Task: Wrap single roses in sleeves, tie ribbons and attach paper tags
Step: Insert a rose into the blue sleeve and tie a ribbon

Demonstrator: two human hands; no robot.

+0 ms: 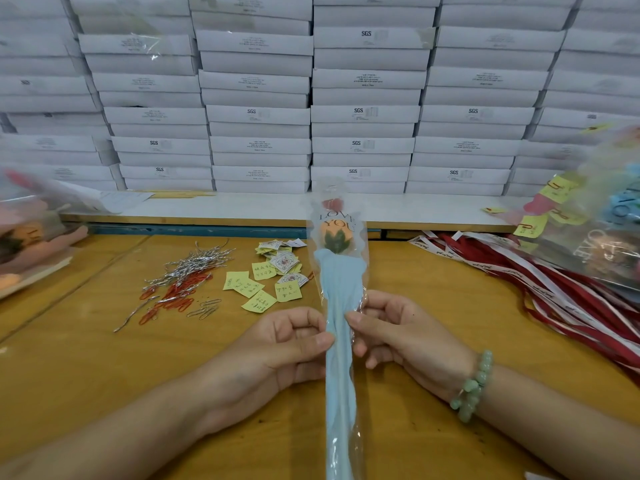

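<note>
In the head view, you hold the wrapped rose (337, 233) at the centre of the frame. Its long axis runs nearly straight up the picture: the bloom end points away from you toward the stacked boxes, and the stem end runs off the bottom edge. The sleeve (341, 282) is thin, glossy, crinkled film, clear at the top with "LOVE YOU" printed over the orange bloom and its green leafy collar, and pale blue along the narrow tapering lower part. Your left hand (294, 344) has its fingers curled and pinches the sleeve's left edge with the thumb. Your right hand (398, 334), with a bracelet (474, 386) of smooth green beads at the wrist, pinches the right edge the same way. On the worn yellow-brown wooden surface (86, 358), left of centre, lie crinkly silver wire ties (194, 261), red and silver paper clips (180, 289), yellow handwritten notes (256, 289) and small white printed tags (284, 263). Flat red and white ribbons (554, 289) spread at right. Flat white cardboard boxes (259, 116) fill the upper frame.
</note>
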